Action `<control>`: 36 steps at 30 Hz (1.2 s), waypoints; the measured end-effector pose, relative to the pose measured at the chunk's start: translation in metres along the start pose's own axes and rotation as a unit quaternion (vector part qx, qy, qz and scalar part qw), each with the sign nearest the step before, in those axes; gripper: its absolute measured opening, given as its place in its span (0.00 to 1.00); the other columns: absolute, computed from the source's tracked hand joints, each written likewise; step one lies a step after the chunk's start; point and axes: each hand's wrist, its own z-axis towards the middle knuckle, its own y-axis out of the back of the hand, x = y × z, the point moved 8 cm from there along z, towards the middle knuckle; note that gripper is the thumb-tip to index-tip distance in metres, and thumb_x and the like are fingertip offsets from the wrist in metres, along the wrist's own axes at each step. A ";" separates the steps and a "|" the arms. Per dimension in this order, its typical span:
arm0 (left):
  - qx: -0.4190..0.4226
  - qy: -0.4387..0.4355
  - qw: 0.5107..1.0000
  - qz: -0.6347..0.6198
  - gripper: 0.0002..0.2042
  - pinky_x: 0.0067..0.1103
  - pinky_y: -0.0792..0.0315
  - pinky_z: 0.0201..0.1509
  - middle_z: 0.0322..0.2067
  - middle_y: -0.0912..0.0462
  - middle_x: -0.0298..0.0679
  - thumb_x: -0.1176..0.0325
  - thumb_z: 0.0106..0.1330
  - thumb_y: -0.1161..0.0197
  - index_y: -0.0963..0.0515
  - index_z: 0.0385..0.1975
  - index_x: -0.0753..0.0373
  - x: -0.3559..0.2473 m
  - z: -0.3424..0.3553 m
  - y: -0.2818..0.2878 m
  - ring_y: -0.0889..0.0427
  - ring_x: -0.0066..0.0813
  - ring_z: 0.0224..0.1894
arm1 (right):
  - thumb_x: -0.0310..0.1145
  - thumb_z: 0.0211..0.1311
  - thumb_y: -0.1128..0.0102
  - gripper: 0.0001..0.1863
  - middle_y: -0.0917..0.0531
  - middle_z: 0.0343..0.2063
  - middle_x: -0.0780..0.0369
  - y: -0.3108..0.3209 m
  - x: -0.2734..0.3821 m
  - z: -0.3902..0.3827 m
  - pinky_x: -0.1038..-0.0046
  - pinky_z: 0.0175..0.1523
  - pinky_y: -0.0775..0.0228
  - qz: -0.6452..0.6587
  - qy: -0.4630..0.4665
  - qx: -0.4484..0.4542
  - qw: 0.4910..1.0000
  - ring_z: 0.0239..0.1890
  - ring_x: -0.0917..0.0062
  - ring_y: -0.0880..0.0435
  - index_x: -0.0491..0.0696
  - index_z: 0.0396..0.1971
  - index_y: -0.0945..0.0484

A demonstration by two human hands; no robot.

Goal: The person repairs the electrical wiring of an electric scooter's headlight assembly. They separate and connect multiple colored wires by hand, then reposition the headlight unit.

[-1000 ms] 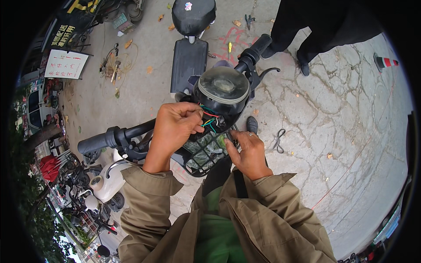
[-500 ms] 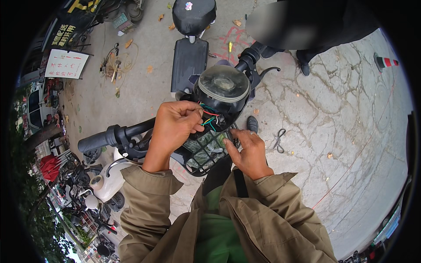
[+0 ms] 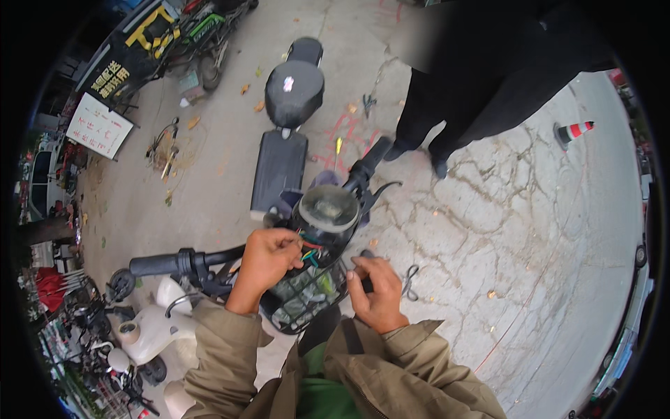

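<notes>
My left hand (image 3: 269, 260) pinches thin coloured wires (image 3: 311, 257), red and green among them. They come from an opening in the black housing below a round clear-topped headlight (image 3: 329, 208) on an electric bike. My right hand (image 3: 378, 292) hovers by the right side of the black wire basket (image 3: 279, 314), thumb and curled fingers apart. A dark patch shows in that gap; nothing held can be made out. The basket contains greenish, glossy packages. Black handlebar grips reach out left (image 3: 159, 265) and upper right (image 3: 377, 152).
The bike's black seat (image 3: 279, 171) lies beyond the headlight. A yellow-handled screwdriver (image 3: 339, 145) is on the pavement. A person in dark clothes (image 3: 481, 91) stands at upper right, near a traffic cone (image 3: 579, 130). A white scooter (image 3: 157, 332) stands lower left; a black cord (image 3: 412, 283) lies right.
The view has shifted, so the bike appears lower and smaller. My right hand has drawn away from the basket's edge. My left hand stays at the wires. More of the standing person shows.
</notes>
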 end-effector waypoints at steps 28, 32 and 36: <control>0.018 -0.105 0.994 -0.017 0.08 0.22 0.24 0.23 0.23 0.12 0.41 0.76 0.69 0.33 0.13 0.28 0.71 0.001 0.023 -0.017 0.12 0.25 0.22 | 0.32 0.70 0.32 0.15 0.11 0.35 0.49 0.026 -0.011 -0.038 0.56 0.43 0.18 -0.109 -0.011 0.085 0.990 0.36 0.50 0.11 0.44 0.54 0.12; 0.006 -0.096 0.995 -0.004 0.07 0.22 0.19 0.25 0.26 0.11 0.42 0.75 0.71 0.32 0.11 0.36 0.73 0.002 0.026 -0.006 0.09 0.30 0.25 | 0.31 0.71 0.31 0.13 0.10 0.34 0.50 0.018 -0.002 -0.035 0.62 0.39 0.17 -0.097 0.000 0.088 0.991 0.30 0.60 0.09 0.42 0.51 0.11; 0.014 -0.093 0.996 0.004 0.07 0.21 0.19 0.25 0.26 0.11 0.41 0.75 0.71 0.32 0.11 0.38 0.73 0.002 0.025 -0.008 0.09 0.29 0.25 | 0.31 0.71 0.31 0.13 0.10 0.35 0.50 0.017 -0.005 -0.039 0.63 0.37 0.18 -0.098 -0.007 0.107 0.989 0.28 0.62 0.10 0.42 0.50 0.11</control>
